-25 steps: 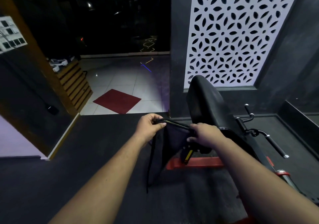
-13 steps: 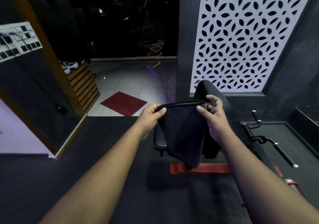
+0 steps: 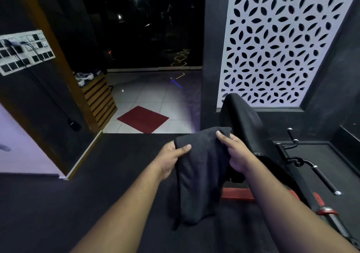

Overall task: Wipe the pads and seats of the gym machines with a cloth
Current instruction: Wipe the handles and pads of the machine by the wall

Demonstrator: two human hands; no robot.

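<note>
cloth (image 3: 202, 170) pinched between both hands' fingers (image 3: 221, 135)

cloth (image 3: 202, 174): dark charcoal | back pad (image 3: 245, 128): black | machine base bar (image 3: 236, 194): red | floor mat (image 3: 143, 119): dark red | wall screen (image 3: 278, 44): white, black leaf-and-dot cutouts | floor tiles (image 3: 155, 98): pale grey

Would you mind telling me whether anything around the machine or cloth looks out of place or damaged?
Nothing stands out. The dark cloth hangs folded between the left hand and right hand, in front of the black back pad, whose visible surface shows no tears. The red mat lies flat on the tiles.
</note>
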